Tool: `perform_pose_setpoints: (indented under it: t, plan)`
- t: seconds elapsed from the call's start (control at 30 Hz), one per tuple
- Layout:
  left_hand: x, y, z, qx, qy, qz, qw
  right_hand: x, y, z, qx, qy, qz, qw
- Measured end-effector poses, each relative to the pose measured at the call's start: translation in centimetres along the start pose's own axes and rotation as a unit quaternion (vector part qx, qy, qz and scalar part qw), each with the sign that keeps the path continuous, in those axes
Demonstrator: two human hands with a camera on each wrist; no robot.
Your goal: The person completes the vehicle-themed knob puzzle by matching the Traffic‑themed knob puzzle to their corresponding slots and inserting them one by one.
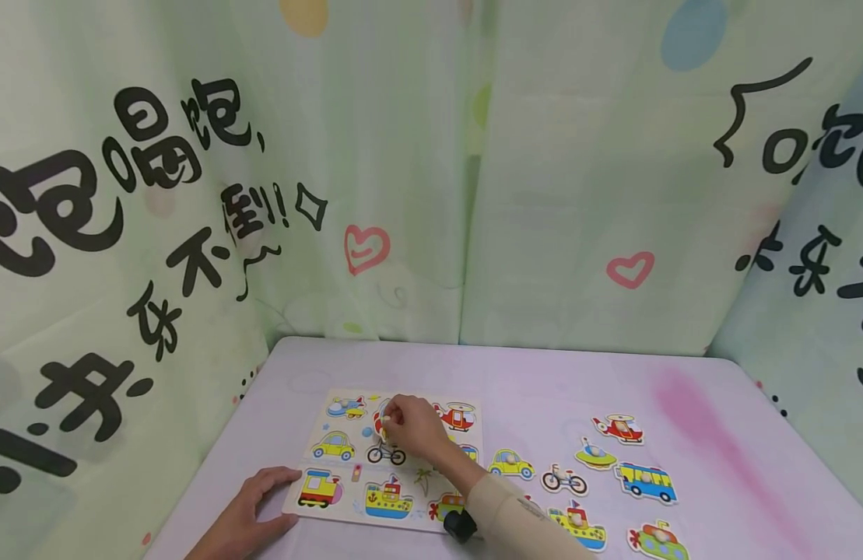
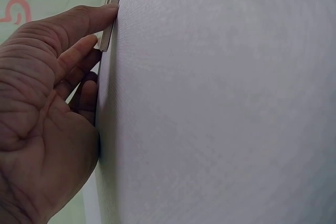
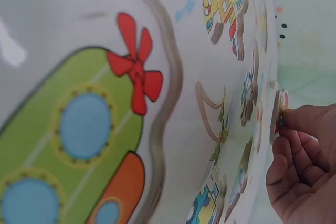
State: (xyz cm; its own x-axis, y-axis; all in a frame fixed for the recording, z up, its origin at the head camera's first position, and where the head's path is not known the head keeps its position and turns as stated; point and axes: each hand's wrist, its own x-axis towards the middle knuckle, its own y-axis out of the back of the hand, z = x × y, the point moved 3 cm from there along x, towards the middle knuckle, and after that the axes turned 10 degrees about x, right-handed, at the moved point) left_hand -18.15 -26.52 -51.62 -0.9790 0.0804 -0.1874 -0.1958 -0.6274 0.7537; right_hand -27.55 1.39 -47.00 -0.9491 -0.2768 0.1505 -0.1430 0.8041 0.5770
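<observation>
A white puzzle board with pictured vehicles lies on the table. My left hand holds its near left corner, with thumb and fingers on adjoining edges. Over the top row, my right hand pinches a small puzzle piece with red on it between thumb and fingers. The piece is right at the board's surface, above the pictured bicycle; the fingers hide most of its picture. The right forearm crosses over the board's right side and partly covers the pictured submarine.
Loose knobbed pieces lie to the right: a yellow car, bicycle, flying saucer, helicopter, bus, ship and submarine. Printed curtains surround the pale table.
</observation>
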Motion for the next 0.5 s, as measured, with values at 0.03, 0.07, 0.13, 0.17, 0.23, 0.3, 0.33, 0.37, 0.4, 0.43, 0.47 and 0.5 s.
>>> perform_pose_setpoints:
  t: [0.03,0.07,0.13,0.17,0.23,0.3,0.33,0.37,0.4,0.43,0.47,0.5]
  plan:
    - [0.0,0.0,0.0,0.001,-0.001,0.000,1.0000,0.2,-0.1,0.1,-0.003,-0.002,0.001,1.0000]
    - [0.0,0.0,0.0,0.003,-0.001,0.000,1.0000,0.4,-0.2,0.2,-0.004,-0.005,0.003,1.0000]
    - [0.0,0.0,-0.1,0.002,-0.003,0.000,1.0000,0.8,-0.3,0.5,-0.005,-0.010,0.005,0.9999]
    - [0.0,0.0,-0.1,0.002,-0.004,0.001,1.0000,0.9,-0.4,0.6,-0.005,-0.013,0.006,0.9999]
    - [0.0,-0.1,-0.1,0.000,-0.004,0.001,1.0000,1.2,-0.5,0.9,-0.007,-0.019,0.008,0.9998]
    - [0.0,-0.1,-0.1,-0.003,-0.001,0.001,1.0000,1.5,-0.7,1.2,-0.008,-0.028,0.010,0.9995]
    - [0.0,-0.1,-0.1,-0.004,0.002,0.002,1.0000,1.6,-0.8,1.3,-0.009,-0.030,0.011,0.9994]
    - [-0.1,-0.1,-0.1,-0.004,0.003,0.002,1.0000,1.8,-0.9,1.4,-0.009,-0.032,0.012,0.9994]
    - [-0.1,-0.1,-0.1,-0.004,0.004,0.003,1.0000,1.9,-0.9,1.5,-0.010,-0.032,0.013,0.9994]
    - [-0.1,-0.1,-0.1,-0.002,0.004,0.003,1.0000,2.0,-1.0,1.6,-0.010,-0.032,0.014,0.9993]
    - [-0.1,-0.1,0.0,-0.002,0.004,0.004,1.0000,2.0,-1.0,1.6,-0.010,-0.030,0.016,0.9994]
    - [-0.1,-0.1,0.0,0.000,0.003,0.005,1.0000,2.1,-1.0,1.7,-0.011,-0.030,0.017,0.9994]
